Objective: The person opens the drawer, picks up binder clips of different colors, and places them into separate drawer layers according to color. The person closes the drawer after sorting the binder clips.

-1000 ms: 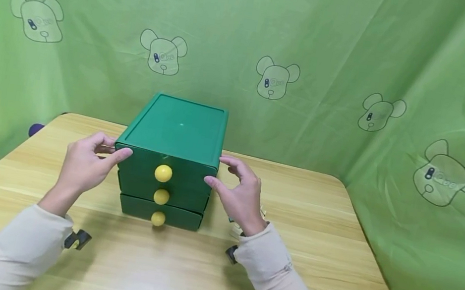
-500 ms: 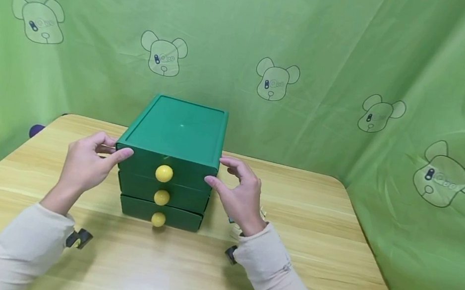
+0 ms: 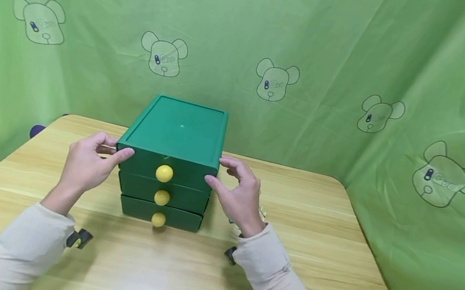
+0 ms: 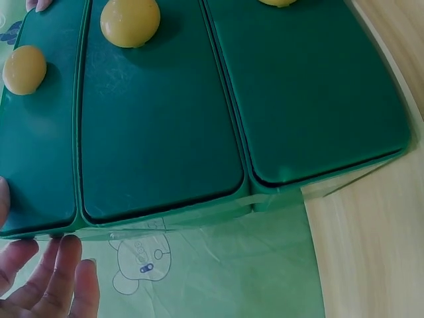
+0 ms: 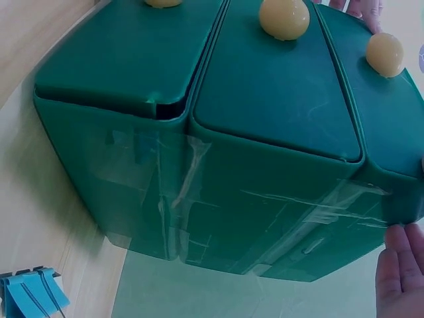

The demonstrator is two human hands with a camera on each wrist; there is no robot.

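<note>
A green three-drawer cabinet (image 3: 173,128) stands on the table, each drawer front with a round yellow knob (image 3: 164,173). My left hand (image 3: 87,161) holds its upper left front corner, thumb on the front face and fingers along the side. At the opposite corner my right hand (image 3: 243,194) grips the same way, thumb on the front near the right edge. In the right wrist view, clear tape runs across the cabinet's side, and the bottom drawer front (image 5: 126,59) shows a narrow gap at its edge. Fingertips (image 4: 66,248) touch the side in the left wrist view.
Partly hidden behind my right wrist lie small pale and blue items (image 3: 262,213); a blue object with dark lines (image 5: 36,291) shows in the right wrist view. A green curtain (image 3: 320,38) with printed bear heads surrounds the wooden table (image 3: 310,257).
Almost nothing differs. The whole head view has shifted by a tiny amount; both hands stay on the cabinet.
</note>
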